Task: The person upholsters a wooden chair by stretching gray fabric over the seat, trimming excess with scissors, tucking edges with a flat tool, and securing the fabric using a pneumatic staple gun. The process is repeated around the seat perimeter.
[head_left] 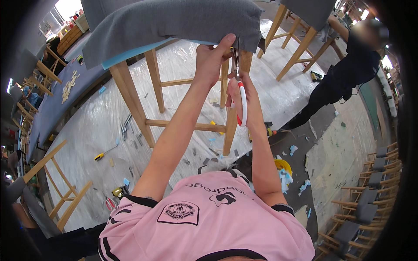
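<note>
A wooden chair [128, 93] stands in front of me, its seat draped in grey fabric [174, 21] with light blue foam showing under the hanging edge. My left hand [212, 61] pinches the lower fabric edge near the right corner, thumb on top and the other fingers underneath. In my right hand [247, 98] is a pair of scissors [242, 106] with white and red handles. Their blades point up against the fabric corner, right beside my left thumb. Whether fabric lies between the blades is hard to see.
Plastic sheeting [183, 143] under the chair bears a yellow screwdriver [100, 155] and scattered scraps. A yellow bucket [283, 165] stands near my right arm. At right another person [344, 78] works at a second chair [300, 48]. Stacked chairs [365, 204] line the lower right.
</note>
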`<control>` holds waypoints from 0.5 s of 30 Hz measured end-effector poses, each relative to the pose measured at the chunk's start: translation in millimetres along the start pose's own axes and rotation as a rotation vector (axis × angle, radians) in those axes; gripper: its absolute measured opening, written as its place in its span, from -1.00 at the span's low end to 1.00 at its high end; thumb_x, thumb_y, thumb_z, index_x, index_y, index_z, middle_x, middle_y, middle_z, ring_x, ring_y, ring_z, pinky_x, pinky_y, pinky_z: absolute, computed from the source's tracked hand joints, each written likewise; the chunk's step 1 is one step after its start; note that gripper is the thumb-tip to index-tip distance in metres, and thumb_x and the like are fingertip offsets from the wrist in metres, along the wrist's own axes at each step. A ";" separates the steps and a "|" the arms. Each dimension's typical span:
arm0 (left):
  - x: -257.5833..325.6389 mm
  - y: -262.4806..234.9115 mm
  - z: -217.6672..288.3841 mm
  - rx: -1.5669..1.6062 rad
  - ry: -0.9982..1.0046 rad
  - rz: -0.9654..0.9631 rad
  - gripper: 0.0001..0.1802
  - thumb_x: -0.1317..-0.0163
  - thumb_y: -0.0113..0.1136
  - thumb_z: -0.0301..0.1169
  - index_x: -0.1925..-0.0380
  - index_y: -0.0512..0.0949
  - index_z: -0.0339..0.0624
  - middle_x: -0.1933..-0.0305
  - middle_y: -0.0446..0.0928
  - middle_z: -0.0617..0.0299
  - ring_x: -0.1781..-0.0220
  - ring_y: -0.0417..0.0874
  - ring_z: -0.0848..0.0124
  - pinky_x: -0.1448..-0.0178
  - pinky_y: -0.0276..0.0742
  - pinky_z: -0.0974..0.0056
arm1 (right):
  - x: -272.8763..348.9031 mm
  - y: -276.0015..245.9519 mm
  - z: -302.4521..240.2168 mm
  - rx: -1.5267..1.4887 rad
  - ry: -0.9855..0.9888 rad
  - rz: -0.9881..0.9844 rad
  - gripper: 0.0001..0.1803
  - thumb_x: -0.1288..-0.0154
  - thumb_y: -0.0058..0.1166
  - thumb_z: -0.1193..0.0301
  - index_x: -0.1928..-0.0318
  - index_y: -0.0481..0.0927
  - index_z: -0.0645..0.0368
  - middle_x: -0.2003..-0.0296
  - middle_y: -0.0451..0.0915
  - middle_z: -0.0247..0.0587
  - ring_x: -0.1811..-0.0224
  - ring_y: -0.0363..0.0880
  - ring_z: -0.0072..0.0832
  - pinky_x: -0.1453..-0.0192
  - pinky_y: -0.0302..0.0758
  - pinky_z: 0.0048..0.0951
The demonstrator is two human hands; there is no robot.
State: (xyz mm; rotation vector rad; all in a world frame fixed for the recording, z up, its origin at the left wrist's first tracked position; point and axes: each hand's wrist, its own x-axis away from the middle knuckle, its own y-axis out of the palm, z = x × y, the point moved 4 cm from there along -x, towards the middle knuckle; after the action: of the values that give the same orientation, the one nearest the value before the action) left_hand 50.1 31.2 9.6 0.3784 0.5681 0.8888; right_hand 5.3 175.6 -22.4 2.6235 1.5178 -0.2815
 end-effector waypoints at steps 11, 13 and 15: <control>3.6 2.5 3.4 -0.028 0.025 0.013 -0.48 -0.23 0.54 -0.20 -0.05 0.62 -0.30 -0.01 0.67 0.16 -0.04 0.70 0.34 -0.05 0.72 0.11 | -8.7 7.1 6.8 -0.011 -0.099 0.096 -0.39 -0.44 0.24 -0.11 -0.03 0.54 0.25 0.59 0.42 -0.45 0.62 0.35 -0.73 0.58 0.29 -0.56; 2.4 2.6 2.8 -0.032 0.035 -0.003 -0.48 -0.23 0.54 -0.19 -0.05 0.63 -0.29 -0.02 0.67 0.16 -0.05 0.70 0.35 -0.03 0.73 0.12 | -9.5 7.2 8.4 -0.029 -0.101 0.101 -0.40 -0.44 0.24 -0.09 -0.02 0.55 0.25 0.61 0.41 -0.46 0.63 0.34 -0.73 0.58 0.28 -0.56; 2.0 3.1 2.4 -0.035 0.038 -0.003 -0.48 -0.23 0.54 -0.18 -0.05 0.63 -0.29 -0.02 0.67 0.15 -0.04 0.70 0.35 -0.02 0.73 0.13 | -10.3 6.0 10.1 -0.014 -0.125 0.101 -0.42 -0.45 0.23 -0.08 -0.03 0.55 0.24 0.59 0.41 -0.46 0.62 0.35 -0.74 0.57 0.29 -0.57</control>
State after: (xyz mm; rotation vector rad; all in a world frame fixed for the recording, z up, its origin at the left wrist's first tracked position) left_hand 50.7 34.4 12.5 0.3294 0.5866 0.9037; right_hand 4.4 162.1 -30.2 2.6078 1.3391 -0.4158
